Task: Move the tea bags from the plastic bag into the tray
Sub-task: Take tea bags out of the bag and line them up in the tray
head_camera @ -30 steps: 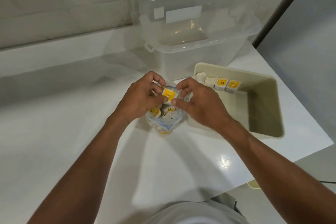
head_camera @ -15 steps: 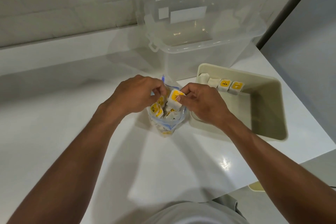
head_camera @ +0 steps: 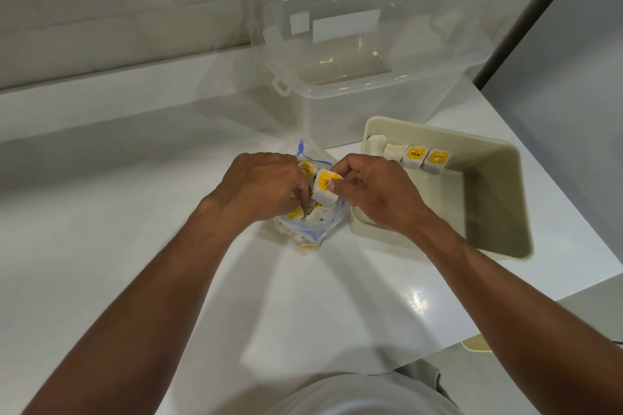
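L hand point(head_camera: 259, 185): fingers curled down into mouth of plastic bag point(head_camera: 312, 232), mid tabletop point(head_camera: 101, 212). Looks to hold the rim open; exact pinch hidden. More yellow-tagged bags inside.

R hand point(head_camera: 374, 194): thumb + fingertips clamped on one tea bag point(head_camera: 323, 189), raised at the bag mouth, yellow tag up, long axis tilted off upright.

The tray point(head_camera: 492, 199) is just beside plastic bag on its right, near tabletop's right edge. Row of four tea bags point(head_camera: 409, 156) stands along its far wall, starting at far-left corner.

Judgement: target lies right + slightly far of the grip. R hand is nearer, so R carries. Free spot = right end of row.

Clear bin point(head_camera: 354, 111) at far edge, not involved.
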`<state>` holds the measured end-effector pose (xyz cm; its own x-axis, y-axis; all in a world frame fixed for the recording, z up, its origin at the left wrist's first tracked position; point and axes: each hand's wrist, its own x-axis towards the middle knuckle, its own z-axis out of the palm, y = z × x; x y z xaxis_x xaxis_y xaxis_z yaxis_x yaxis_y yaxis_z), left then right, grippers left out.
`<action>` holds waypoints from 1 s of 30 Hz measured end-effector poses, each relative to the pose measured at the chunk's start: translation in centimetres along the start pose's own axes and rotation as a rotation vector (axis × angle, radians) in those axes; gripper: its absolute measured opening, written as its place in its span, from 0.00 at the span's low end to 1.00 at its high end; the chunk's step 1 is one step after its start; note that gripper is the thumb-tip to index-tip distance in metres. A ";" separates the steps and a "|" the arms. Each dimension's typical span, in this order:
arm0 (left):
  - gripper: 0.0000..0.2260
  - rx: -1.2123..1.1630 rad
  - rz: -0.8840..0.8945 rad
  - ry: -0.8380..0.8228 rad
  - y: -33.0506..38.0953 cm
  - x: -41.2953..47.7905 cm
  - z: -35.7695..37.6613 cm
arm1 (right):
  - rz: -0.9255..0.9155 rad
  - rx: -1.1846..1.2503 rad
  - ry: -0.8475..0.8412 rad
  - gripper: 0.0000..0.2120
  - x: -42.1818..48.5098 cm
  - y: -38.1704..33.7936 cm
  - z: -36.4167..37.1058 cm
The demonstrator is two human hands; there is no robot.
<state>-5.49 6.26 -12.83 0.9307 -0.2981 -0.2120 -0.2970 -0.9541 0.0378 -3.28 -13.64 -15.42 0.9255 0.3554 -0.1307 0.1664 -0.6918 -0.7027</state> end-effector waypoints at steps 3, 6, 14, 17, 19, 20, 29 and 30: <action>0.05 0.037 0.001 0.022 0.1 0.1 0.0 | 0.020 0.023 -0.006 0.06 0.2 0.0 0.0; 0.06 0.113 0.044 0.006 0.2 0.3 -0.1 | 0.022 0.022 -0.013 0.06 0.3 0.0 0.0; 0.05 0.150 0.093 -0.033 0.3 0.9 0.0 | 0.021 0.015 -0.005 0.05 0.1 -0.1 -0.1; 0.05 0.150 0.099 -0.072 0.3 0.9 -0.1 | 0.014 0.011 -0.006 0.04 0.1 -0.1 -0.1; 0.05 0.195 0.123 -0.076 0.4 0.8 0.1 | 0.015 0.010 -0.009 0.04 0.1 -0.1 -0.1; 0.05 0.210 0.134 -0.076 0.5 0.8 0.2 | 0.015 0.008 -0.009 0.04 0.1 -0.1 -0.1; 0.01 0.041 0.133 -0.115 0.3 1.1 0.5 | 0.006 0.003 -0.010 0.05 0.1 0.0 -0.3; 0.03 -0.002 0.114 -0.110 0.2 1.2 0.5 | 0.008 0.001 -0.008 0.04 0.1 0.0 -0.3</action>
<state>-4.56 5.75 -13.56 0.8622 -0.3995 -0.3116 -0.3986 -0.9145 0.0695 -3.07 -13.80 -15.21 0.9242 0.3548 -0.1415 0.1588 -0.6938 -0.7025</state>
